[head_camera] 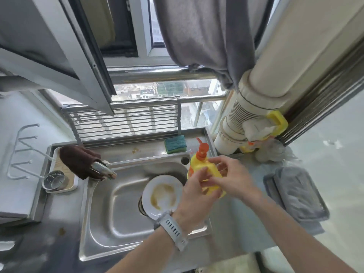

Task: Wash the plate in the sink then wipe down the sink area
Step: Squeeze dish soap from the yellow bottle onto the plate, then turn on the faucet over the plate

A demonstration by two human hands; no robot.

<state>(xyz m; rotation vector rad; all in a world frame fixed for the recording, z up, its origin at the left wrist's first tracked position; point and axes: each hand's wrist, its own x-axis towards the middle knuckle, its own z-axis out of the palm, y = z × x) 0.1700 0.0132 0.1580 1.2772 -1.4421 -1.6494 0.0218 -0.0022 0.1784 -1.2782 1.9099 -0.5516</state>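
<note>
A white plate (162,194) smeared with brown sauce lies in the steel sink (110,209), over the drain at the basin's right side. Above the sink's right rim, both hands hold a yellow soap bottle (204,168) with an orange pump. My left hand (197,192), with a grey watch on the wrist, grips the bottle's body from the left. My right hand (228,178) curls round it from the right. A green and yellow sponge (175,143) rests on the ledge behind the sink. The faucet (103,169) points over the basin's left corner.
A brown cloth (78,160) hangs over the faucet base. A steel strainer cup (54,180) sits on a small tray at left. A folded grey cloth in a tray (295,192) lies on the right counter. Brown spots mark the ledge (136,150) and front-left counter (62,231).
</note>
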